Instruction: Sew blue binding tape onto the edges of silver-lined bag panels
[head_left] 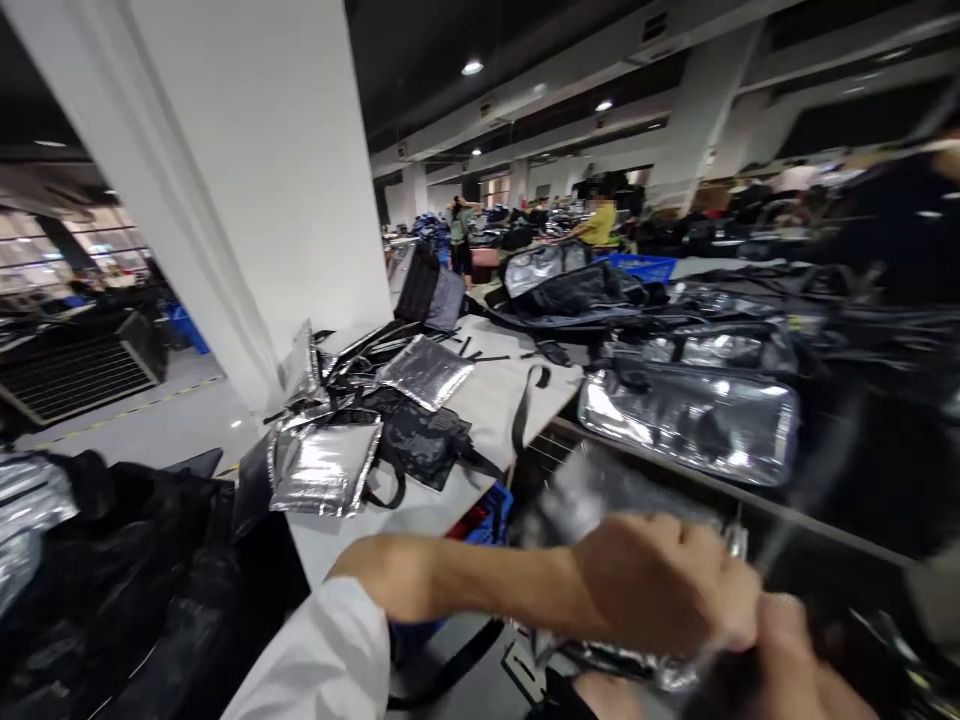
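My left hand (675,580) reaches across from the white sleeve, its fingers closed in a pinch. My right hand (806,665), at the lower right, meets it with fingers bent together, partly cut off by the frame edge. What they grip is smeared by motion and I cannot make it out. Just below them is crumpled silver-and-black material (675,672). Behind my left hand, a blurred silver sheet (592,490) shows. Farther back lies a black bag piece with shiny silver lining (690,425).
A white table (491,350) at the left bears silver foil pouches (326,465), a dark patterned pouch (424,440) and black straps. Black bags (127,590) are heaped at the lower left. A white pillar (285,170) rises behind. Several people stand farther off, near a blue crate (641,266).
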